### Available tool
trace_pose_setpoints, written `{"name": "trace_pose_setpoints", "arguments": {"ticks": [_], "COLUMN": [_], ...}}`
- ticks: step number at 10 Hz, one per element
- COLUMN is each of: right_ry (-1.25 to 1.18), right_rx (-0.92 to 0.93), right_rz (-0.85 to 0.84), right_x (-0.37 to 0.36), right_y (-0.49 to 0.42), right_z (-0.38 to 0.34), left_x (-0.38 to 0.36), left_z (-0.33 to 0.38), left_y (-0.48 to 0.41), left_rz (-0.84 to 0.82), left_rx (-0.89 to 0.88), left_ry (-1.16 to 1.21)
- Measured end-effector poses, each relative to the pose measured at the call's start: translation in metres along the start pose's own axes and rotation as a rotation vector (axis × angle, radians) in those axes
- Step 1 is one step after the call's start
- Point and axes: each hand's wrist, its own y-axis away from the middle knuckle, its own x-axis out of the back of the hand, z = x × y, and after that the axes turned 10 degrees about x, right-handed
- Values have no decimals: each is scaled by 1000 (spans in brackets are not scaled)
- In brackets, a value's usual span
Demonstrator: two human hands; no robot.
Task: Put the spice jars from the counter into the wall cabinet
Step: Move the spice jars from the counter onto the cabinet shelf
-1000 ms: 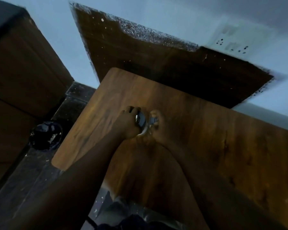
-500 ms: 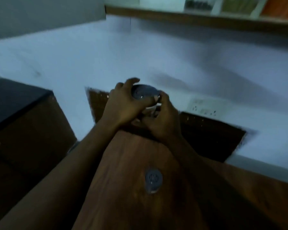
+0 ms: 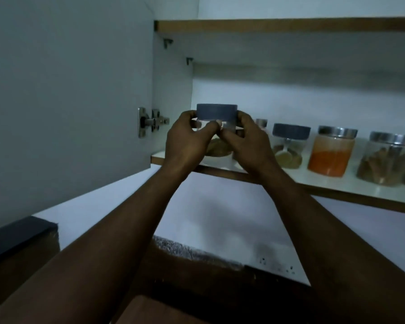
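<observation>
Where the open grey cabinet door [image 3: 68, 94] fills the left of the view, a silver metal hinge [image 3: 150, 122] joins it to the white wall cabinet [image 3: 173, 94]. Just right of the hinge, the left hand [image 3: 187, 142] and the right hand [image 3: 248, 142] are raised together, both clamped on a clear glass spice jar with a dark blue round lid [image 3: 216, 112]. The fingers wrap its sides below the lid and the thumbs meet in front of the glass. The jar stands upright at the left end of the white lower shelf with a brown wooden front edge [image 3: 337, 183]; whether its base touches the shelf cannot be told, since the hands hide it. Brownish contents show low between the hands.

Further right on the same shelf stands a row of jars: a glass jar with a dark blue lid and tan pieces inside [image 3: 289, 146], then a glass jar with a steel lid and orange powder [image 3: 331, 152], then a glass jar with a steel lid holding brown sticks [image 3: 387, 160]. Above them runs the brown-edged upper shelf [image 3: 290, 25]. Low and near, the brown wooden counter top [image 3: 164, 312] shows between the forearms.
</observation>
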Motion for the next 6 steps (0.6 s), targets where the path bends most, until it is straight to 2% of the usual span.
{"name": "trace_pose_setpoints", "arguments": {"ticks": [2,3,5,6], "right_ry": [322,444,419,384], "right_rx": [-46,-22,-136,-172], "right_rz": [-118,-86,21,54], "right_x": [-31,-38,-37,-32], "right_y": [-14,-13,-12,-11], "right_z": [22,28,35,31], "left_x": [-18,-33,-37,-34], "left_z": [-36,-45,-47,-49], "left_y": [-47,-58,-65,-60], "left_rz": [61,58,-80,-45], "left_rx": [35,28,59,54], "left_ry": [-414,-579,-740,-724]}}
